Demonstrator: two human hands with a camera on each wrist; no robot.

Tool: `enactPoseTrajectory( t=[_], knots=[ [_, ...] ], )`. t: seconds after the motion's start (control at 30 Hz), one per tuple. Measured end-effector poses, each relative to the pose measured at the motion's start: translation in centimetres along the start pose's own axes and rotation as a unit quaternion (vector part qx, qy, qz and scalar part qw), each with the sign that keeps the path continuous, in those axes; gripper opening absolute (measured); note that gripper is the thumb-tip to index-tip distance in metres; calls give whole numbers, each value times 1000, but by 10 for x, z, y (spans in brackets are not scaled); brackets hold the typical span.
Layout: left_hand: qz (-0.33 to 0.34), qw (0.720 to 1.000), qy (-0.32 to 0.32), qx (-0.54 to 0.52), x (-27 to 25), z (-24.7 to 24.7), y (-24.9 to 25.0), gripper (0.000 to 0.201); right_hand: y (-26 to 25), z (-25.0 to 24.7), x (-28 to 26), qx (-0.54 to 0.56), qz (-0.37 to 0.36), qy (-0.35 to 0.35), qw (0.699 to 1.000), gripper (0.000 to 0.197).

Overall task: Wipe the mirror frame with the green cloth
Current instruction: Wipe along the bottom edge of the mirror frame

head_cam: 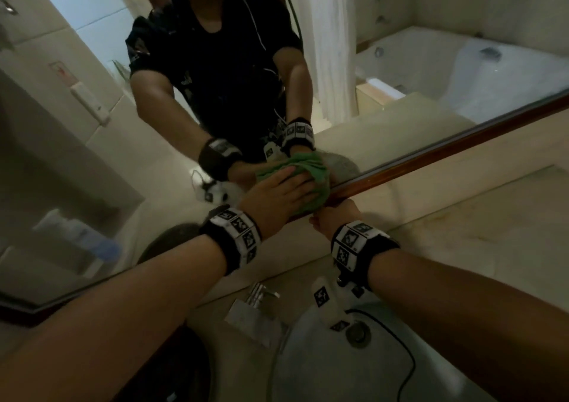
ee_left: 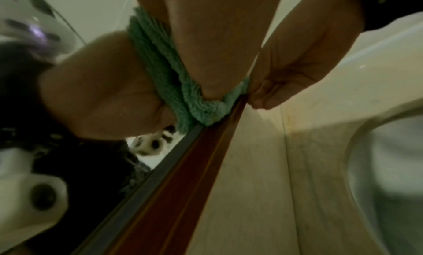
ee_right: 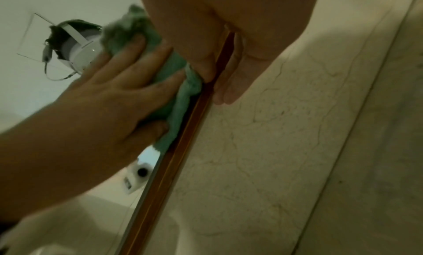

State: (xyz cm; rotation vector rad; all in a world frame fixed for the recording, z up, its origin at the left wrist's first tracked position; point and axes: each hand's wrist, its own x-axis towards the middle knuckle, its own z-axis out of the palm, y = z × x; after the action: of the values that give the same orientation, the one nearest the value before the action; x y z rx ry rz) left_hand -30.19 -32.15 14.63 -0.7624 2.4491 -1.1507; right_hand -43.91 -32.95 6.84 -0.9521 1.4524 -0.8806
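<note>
Wiping in progress: our left hand (head_cam: 278, 194) presses the bunched green fleece cloth (head_cam: 311, 172) flat-fingered against the mirror's lower edge, touching the reddish-brown wooden mirror frame (head_cam: 431, 155). Our right hand (head_cam: 334, 217) grips the frame just right of the cloth. How much is already wiped, we cannot tell. The rail runs bare to the right; the pale marble counter (head_cam: 477, 232) and white basin (head_cam: 323, 364) lie below.

No readable text — the wristbands (head_cam: 237, 232) carry only square black-and-white markers.

Dim, greenish light; soft blur, wide-angle bending at edges.
</note>
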Motion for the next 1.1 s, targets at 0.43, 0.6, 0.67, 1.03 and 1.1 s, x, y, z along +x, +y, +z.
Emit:
enactPoseTrajectory(
  t=[0.43,0.6,0.67,1.03,1.1],
  knots=[
    [-233,972,18,-11,-41,-44,-33,65,-3,-8,-5,74,45,33,996,26],
    [-275,960,57,8,-27,-59,-54,66,2,-10,0,84,36,34,995,22],
    [-298,951,81,18,-6,-71,-67,61,4,-9,0,98,33,39,994,21],
    [-88,993,-65,-40,-25,-9,3,65,7,-9,7,91,21,24,995,20],
    [-102,993,-48,-41,-59,-8,-13,63,7,-9,6,75,25,31,996,22]
  ],
)
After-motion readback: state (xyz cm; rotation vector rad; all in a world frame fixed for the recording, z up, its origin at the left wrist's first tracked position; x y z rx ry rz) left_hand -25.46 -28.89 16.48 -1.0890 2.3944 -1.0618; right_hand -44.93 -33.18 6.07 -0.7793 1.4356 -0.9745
